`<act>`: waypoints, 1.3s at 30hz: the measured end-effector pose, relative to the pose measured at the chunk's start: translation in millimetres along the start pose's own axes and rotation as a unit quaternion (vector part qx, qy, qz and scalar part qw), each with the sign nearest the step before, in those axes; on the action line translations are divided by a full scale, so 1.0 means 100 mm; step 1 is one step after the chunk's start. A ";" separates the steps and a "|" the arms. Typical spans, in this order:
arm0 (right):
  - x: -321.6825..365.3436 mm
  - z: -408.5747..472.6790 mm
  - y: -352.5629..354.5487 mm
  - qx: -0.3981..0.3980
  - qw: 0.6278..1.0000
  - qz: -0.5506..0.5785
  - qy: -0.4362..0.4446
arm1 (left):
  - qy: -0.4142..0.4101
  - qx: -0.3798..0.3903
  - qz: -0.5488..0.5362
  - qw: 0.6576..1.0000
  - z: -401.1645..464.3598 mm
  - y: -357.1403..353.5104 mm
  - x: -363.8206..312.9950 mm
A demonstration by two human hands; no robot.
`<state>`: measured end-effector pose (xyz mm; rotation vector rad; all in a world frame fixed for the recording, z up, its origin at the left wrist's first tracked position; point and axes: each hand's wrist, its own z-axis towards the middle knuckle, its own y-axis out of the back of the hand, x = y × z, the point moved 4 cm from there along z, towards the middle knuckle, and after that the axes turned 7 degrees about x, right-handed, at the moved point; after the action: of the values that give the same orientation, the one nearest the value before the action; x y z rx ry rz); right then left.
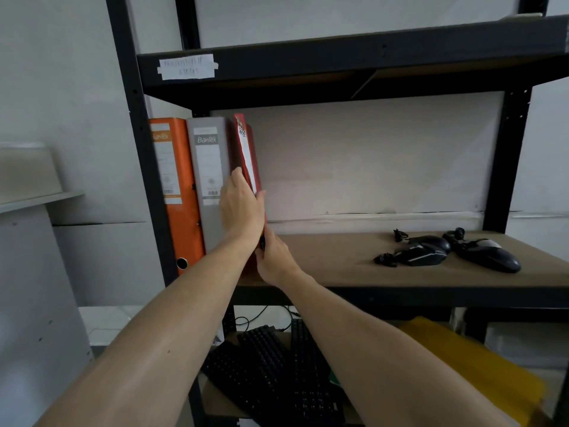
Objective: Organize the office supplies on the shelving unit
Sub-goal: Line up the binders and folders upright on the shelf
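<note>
A thin red binder [246, 149] stands on the brown shelf board [332, 260], leaning a little against a grey Bantex binder [209, 167]. An orange Bantex binder [172, 180] stands at the far left against the black post. My left hand [240, 208] grips the red binder's spine about halfway up, thumb on the left side and fingers round the right. My right hand [275, 257] holds the same binder at its bottom front corner, near the shelf's front edge.
Three black computer mice [455, 252] with bundled cables lie at the right of the same shelf. On the shelf below lie black keyboards [277, 374] and yellow folders [480, 368]. A paper label [187, 66] is taped to the upper shelf beam. A grey cabinet [34, 272] stands at left.
</note>
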<state>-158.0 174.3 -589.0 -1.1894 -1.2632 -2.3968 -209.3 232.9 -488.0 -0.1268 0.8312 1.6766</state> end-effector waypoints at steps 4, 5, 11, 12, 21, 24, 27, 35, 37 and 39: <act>-0.04 0.09 -0.04 -0.005 1.000 -0.005 -0.001 | -0.004 -0.022 0.096 0.995 0.02 -0.01 0.03; -0.05 0.11 -0.06 -0.005 1.000 -0.006 0.001 | -0.007 -0.024 0.113 0.993 0.02 -0.01 0.04; -0.12 0.23 -0.08 -0.001 1.000 0.001 -0.018 | -0.038 -0.039 0.169 0.984 0.08 -0.07 0.07; -0.14 0.24 -0.09 0.002 1.000 0.003 -0.024 | -0.038 -0.038 0.173 0.983 0.09 -0.07 0.07; -0.21 0.28 -0.04 0.027 0.999 0.007 -0.041 | -0.034 -0.042 0.166 0.985 0.04 -0.07 0.08; -0.22 0.17 0.11 -0.005 0.999 -0.013 -0.044 | -0.032 -0.028 0.139 0.989 -0.04 -0.04 0.07; -0.25 -0.08 0.33 -0.048 0.996 -0.065 -0.034 | -0.042 0.002 0.082 0.996 -0.26 -0.06 0.07; -0.41 -0.90 0.83 -0.049 0.984 -0.167 -0.047 | -0.069 0.185 0.008 0.980 -1.08 -0.25 -0.15; -0.52 -1.14 0.94 -0.033 0.982 -0.182 -0.046 | -0.078 0.227 0.003 0.971 -1.31 -0.36 -0.24; -0.64 -1.33 1.00 -0.024 0.980 -0.192 -0.054 | -0.099 0.273 -0.004 0.957 -1.52 -0.48 -0.31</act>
<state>-142.1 -1.0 -616.7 -1.1929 -1.6073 -2.6716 -209.4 121.5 -607.0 0.4138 1.1040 1.3687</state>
